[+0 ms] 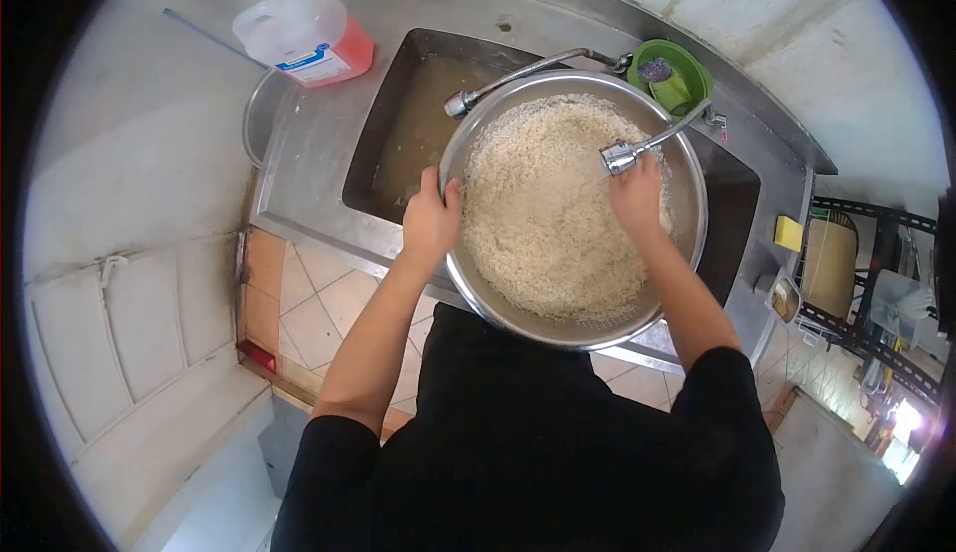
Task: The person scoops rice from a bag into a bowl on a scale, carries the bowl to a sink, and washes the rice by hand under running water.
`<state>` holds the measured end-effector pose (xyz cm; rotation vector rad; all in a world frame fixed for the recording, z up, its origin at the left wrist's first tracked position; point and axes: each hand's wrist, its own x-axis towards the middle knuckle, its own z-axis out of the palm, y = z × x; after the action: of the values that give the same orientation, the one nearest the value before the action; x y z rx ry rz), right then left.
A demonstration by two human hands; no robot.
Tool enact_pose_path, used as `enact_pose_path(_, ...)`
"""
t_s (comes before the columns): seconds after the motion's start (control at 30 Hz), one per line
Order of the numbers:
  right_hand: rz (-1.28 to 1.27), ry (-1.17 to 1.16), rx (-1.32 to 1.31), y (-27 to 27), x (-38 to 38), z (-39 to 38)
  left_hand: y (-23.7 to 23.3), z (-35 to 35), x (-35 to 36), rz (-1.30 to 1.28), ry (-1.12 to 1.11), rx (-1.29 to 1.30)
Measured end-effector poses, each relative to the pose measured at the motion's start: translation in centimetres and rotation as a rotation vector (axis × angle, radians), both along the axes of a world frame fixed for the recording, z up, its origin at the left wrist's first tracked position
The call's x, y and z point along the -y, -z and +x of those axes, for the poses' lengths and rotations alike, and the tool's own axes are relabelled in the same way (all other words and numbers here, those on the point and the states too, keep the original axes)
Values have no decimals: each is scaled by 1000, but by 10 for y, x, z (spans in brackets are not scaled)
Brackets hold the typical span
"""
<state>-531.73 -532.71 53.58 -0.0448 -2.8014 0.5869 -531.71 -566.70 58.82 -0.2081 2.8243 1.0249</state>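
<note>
A large round steel bowl (691, 243) full of pale rice grains (558, 214) rests across the front of the sink. My left hand (433, 219) grips the bowl's left rim, thumb on the inner side and fingers outside. Over the right part of the rice is my right hand (637, 196), its fingers curled and partly hidden, right beside a chrome faucet head (618, 158). Whether those fingers hold rice or touch the faucet cannot be made out. A second faucet head (458, 104) hangs by the bowl's upper left rim.
Cloudy water fills the left sink basin (398, 134). A jug of pink liquid (324, 49) stands on the left counter. Behind the bowl is a green container (687, 59) with scrubbers. At right are a yellow sponge (788, 233), a small metal container (782, 298) and a black rack (876, 328).
</note>
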Motion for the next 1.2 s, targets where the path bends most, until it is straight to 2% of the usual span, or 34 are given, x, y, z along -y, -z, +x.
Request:
enact_pose_path(0.03, -127, 35, -156, 7, -5, -25, -1, 0, 0, 1, 13, -4)
enact_pose_path(0.1, -235, 75, -260, 31, 8, -66, -3, -2, -1, -7, 26, -13)
enact_pose_path(0.17, -275, 165, -273, 55, 49, -94, -6, -2, -2, -15, 25, 28)
enact_pose_path(0.23, -303, 89, -362, 49, 110, -93, -5, -5, -3, -35, 30, 50)
enact_pose_path(0.33, -333, -181, -120, 40, 179, -49, 3, -3, 2, -42, 57, 66)
enact_pose_path(0.43, -215, -647, 154, 28, 176, 16, 4, -12, 7, 8, 109, 62)
enact_pose_path(0.5, -209, -691, 367, -14, 150, 53, 5, -7, 12, 62, 130, 90)
enact_pose_path(0.53, -189, -686, 375, -12, 136, 61, 5, -6, 13, 107, 139, 77)
enact_pose_path(0.63, -339, -265, 328, -8, 113, 53, 8, -10, 17, 255, 142, 78)
enact_pose_path(0.73, -603, 301, 168, -15, 128, -11, 15, -8, 22, 445, 133, 125)
enact_pose_path(0.8, -784, 493, -51, 15, 138, -71, 15, -13, 26, 544, 125, 122)
enact_pose_path(0.83, -780, 487, -58, 16, 139, -104, 15, -14, 30, 595, 174, 134)
enact_pose_path(0.9, -1277, 636, -462, 20, 150, -147, 18, -17, 35, 640, 221, 150)
enact_pose_path(0.93, -1279, 642, -461, 26, 166, -147, 19, -20, 37, 648, 235, 196)
enact_pose_path(1.0, -888, 631, -299, 36, 191, -141, 19, -24, 41, 653, 275, 248)
enact_pose_path(1.03, -881, 634, -311, 29, 199, -126, 22, -28, 42, 660, 285, 313)
enact_pose_path(1.13, -585, 159, 467, 2, 236, -4, 40, -30, 44, 713, 317, 377)
enact_pose_path(1.2, -433, -209, 319, 5, 217, 55, 46, -31, 43, 689, 336, 300)
